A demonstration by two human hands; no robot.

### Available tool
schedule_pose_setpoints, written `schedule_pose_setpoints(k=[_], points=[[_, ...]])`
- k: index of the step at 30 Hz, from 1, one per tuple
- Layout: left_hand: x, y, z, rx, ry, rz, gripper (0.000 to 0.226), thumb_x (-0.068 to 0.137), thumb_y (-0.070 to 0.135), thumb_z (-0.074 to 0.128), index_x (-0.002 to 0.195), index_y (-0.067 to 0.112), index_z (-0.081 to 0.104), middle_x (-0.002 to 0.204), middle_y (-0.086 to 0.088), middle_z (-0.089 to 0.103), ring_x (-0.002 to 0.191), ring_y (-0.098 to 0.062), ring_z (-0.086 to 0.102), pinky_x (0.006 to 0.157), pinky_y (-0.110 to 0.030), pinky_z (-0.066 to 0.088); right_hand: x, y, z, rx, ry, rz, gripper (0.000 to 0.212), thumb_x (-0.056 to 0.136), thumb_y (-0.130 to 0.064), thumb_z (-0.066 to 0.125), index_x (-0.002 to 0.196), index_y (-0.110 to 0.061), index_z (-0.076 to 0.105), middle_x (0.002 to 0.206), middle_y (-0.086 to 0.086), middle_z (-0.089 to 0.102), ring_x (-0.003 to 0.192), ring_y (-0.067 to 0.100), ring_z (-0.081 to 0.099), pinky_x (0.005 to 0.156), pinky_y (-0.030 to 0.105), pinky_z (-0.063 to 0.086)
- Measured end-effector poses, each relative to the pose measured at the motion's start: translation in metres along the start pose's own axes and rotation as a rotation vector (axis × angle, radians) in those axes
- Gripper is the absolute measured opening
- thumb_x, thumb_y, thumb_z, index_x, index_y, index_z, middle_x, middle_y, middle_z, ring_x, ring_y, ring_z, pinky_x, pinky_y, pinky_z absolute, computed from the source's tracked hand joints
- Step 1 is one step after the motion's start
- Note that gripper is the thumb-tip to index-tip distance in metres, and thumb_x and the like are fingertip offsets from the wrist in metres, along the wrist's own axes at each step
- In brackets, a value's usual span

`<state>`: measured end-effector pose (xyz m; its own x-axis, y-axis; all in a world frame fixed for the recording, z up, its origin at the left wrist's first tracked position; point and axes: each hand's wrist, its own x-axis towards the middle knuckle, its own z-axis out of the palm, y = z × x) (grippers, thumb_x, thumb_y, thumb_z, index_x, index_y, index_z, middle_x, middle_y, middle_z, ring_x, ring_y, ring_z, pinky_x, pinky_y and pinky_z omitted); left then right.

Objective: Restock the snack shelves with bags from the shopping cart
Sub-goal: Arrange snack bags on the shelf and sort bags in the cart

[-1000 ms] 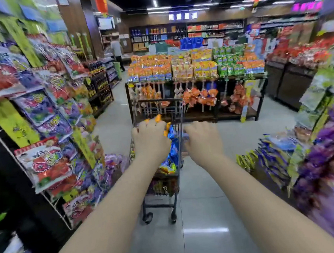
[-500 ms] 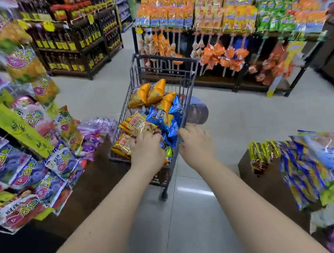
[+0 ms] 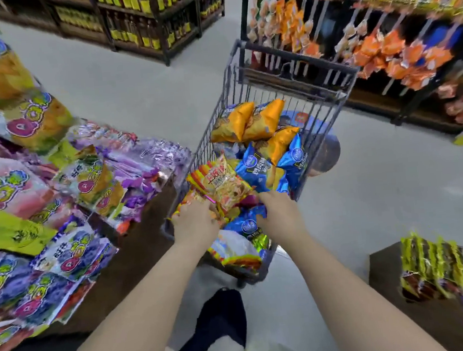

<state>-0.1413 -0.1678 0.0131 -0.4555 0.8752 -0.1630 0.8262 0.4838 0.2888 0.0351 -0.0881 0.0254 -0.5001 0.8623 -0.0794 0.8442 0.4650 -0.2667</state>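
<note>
Red-and-yellow snack bag (image 3: 223,186) sits tilted near the near end of the wire shopping cart (image 3: 295,85), beside blue bags (image 3: 260,167). The left hand (image 3: 195,226) grips its lower left corner. The right hand (image 3: 280,216) curls at its right edge, though whether it holds anything cannot be told.

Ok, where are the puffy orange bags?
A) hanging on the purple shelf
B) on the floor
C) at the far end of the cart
C: the orange bags lie piled at the far end of the shopping cart, just past the blue bags.
</note>
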Motion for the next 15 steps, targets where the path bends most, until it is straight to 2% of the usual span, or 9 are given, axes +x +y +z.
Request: schedule_pose_setpoints(k=[2, 5, 9, 12, 15], points=[[0.036, -0.007, 0.007, -0.013, -0.063, -0.047, 0.029, 0.083, 0.026, 0.059, 0.111, 0.03, 0.062, 0.119, -0.001, 0.063, 0.118, -0.03, 0.052, 0.091, -0.042, 0.041, 0.036, 0.007, 0.009, 0.028, -0.062, 0.001, 0.03, 0.083, -0.024, 0.061, 0.112, -0.015, 0.058, 0.11, 0.005, 0.058, 0.107, 0.03, 0.051, 0.077, 0.036, 0.04], [0.082, -0.016, 0.02, -0.009, -0.174, -0.111, 0.034, 0.083, 0.027, 0.057, 0.116, 0.03, 0.062, 0.129, -0.004, 0.06, 0.121, -0.031, 0.05, 0.095, -0.042, 0.04, 0.084, 0.015, 0.022, 0.087, -0.145, 0.021, 0.031, 0.081, -0.024, 0.065, 0.111, -0.016, 0.06, 0.106, 0.006, 0.061, 0.104, 0.03, 0.055, 0.081, 0.039, 0.047], [0.128, -0.019, 0.036, -0.052, -0.278, -0.216, 0.032, 0.085, 0.027, 0.057, 0.117, 0.025, 0.059, 0.124, -0.006, 0.06, 0.119, -0.033, 0.051, 0.095, -0.043, 0.042, 0.138, 0.021, 0.039, 0.167, -0.263, 0.065, 0.029, 0.085, -0.023, 0.066, 0.111, -0.014, 0.06, 0.108, 0.007, 0.06, 0.102, 0.029, 0.057, 0.084, 0.043, 0.049], [0.146, -0.018, 0.056, -0.275, -0.34, -0.37, 0.038, 0.086, 0.022, 0.06, 0.123, 0.019, 0.053, 0.116, -0.007, 0.061, 0.11, -0.032, 0.058, 0.08, -0.035, 0.045, 0.17, 0.031, 0.055, 0.24, -0.349, 0.109, 0.038, 0.083, -0.021, 0.069, 0.12, -0.017, 0.058, 0.115, 0.005, 0.058, 0.1, 0.024, 0.059, 0.083, 0.039, 0.05], [0.161, -0.017, 0.084, -0.488, -0.358, -0.537, 0.04, 0.087, 0.024, 0.063, 0.124, 0.013, 0.05, 0.11, -0.007, 0.063, 0.093, -0.027, 0.058, 0.073, -0.033, 0.044, 0.202, 0.042, 0.073, 0.286, -0.454, 0.139, 0.048, 0.083, -0.025, 0.071, 0.127, -0.019, 0.054, 0.122, 0.0, 0.057, 0.106, 0.022, 0.059, 0.082, 0.038, 0.051]])
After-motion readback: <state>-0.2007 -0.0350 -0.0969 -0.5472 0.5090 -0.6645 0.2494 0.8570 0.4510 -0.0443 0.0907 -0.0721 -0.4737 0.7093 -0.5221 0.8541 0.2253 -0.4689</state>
